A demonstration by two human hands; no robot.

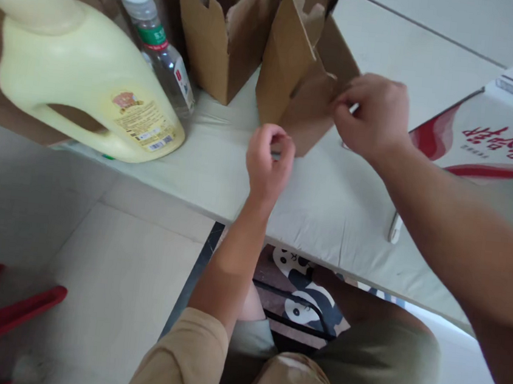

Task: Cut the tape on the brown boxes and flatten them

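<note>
My right hand (374, 116) is closed in a pinch at the right edge of a brown cardboard box (281, 66), fingertips against its side. The box stands open at the top, slightly tilted, with notched flaps. My left hand (269, 163) is in front of the box's lower corner, fingers curled into a pinch; what lies between them, if anything, cannot be made out. A second open cardboard box (207, 46) stands to the left, beside a clear bottle (164, 60) with a white cap and green neck label.
A large pale-yellow jug (90, 70) with a handle stands at the table's left edge. At right lie a white and red printed box (487, 131) and a small white stick-like object (395, 228) on the covered table (319, 205). Red plastic legs (9, 316) show on the floor.
</note>
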